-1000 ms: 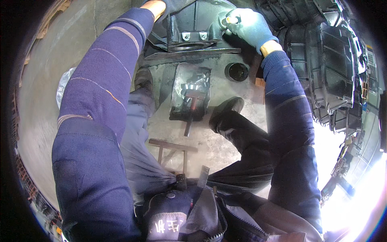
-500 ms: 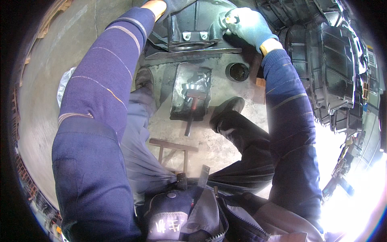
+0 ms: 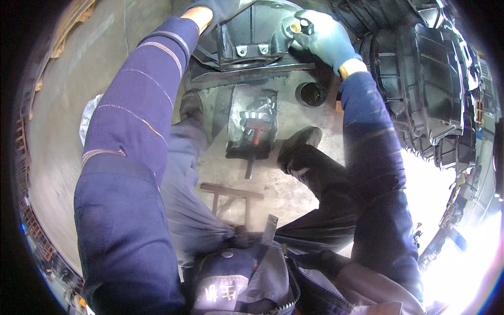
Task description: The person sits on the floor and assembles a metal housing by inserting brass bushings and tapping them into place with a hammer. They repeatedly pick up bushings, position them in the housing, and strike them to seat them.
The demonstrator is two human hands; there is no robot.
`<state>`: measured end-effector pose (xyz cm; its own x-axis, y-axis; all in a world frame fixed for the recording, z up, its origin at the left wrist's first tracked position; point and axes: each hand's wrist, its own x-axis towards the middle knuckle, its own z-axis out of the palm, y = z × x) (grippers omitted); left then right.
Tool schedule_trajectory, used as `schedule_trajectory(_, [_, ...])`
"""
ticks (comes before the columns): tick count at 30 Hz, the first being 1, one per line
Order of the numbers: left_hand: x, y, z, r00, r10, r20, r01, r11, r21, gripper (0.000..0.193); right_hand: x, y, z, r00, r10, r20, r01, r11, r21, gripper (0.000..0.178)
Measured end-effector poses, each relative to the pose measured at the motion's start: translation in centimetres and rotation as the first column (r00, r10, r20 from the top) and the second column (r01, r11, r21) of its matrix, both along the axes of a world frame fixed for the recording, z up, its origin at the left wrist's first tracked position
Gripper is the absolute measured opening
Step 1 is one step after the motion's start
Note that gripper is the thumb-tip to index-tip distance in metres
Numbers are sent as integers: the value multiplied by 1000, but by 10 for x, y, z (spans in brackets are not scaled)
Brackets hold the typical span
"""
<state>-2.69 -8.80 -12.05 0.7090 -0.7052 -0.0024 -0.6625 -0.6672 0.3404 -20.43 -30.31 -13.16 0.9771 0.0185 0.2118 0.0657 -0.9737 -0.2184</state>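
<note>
Dark metal casting [image 3: 262,29] with ribs and two small bolted lugs stands at the far side, in front of me. My right hand [image 3: 325,37], in a pale blue work glove, is at its right end with the fingers curled together. By those fingertips shows a small yellowish ring-shaped piece [image 3: 295,27]; what the fingers pinch is too small to make out. My left hand [image 3: 227,7], gloved in grey-blue, rests at the casting's upper left. The picture's upper edge cuts it off and its fingers are hidden.
Between my feet lies a shallow tray [image 3: 236,149] with metal parts and a red-and-dark hammer [image 3: 255,137]. A round dark can [image 3: 311,94] stands to its right. Nearer is a metal frame [image 3: 231,191]. Stacked black castings [image 3: 420,79] rise on the right.
The right fingertips have shifted slightly right, so more of the yellowish ring shows. The whole view has moved a little; the left hand stays at the casting.
</note>
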Motion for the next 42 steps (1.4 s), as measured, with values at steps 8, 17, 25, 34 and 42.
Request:
schedule_trajectory(8, [1, -1, -2, 998, 57, -37, -58, 998, -20, 69, -207, 106, -167, 711, -510, -484, 676, 687, 268, 50])
schedule_trajectory(17, [9, 0, -8, 986, 89, -138, -82, 995, 61, 72, -305, 272, -248, 324, -280, -904, 914, -152, 375, 58])
schedule_trajectory(25, [12, 1, -20, 995, 46, -93, -51, 997, -52, 75, -321, 266, -317, 436, 124, -891, 814, -478, 331, 28])
schedule_trajectory(34, [10, -1, -5, 991, 67, -120, -55, 994, 96, 78, -296, 200, -204, 565, -89, -821, 725, -422, 544, 29])
schedule_trajectory(42, [7, -1, -5, 988, 64, -138, -53, 995, 83, 77, -198, 111, 54, 815, -501, -292, 381, 83, 921, 31])
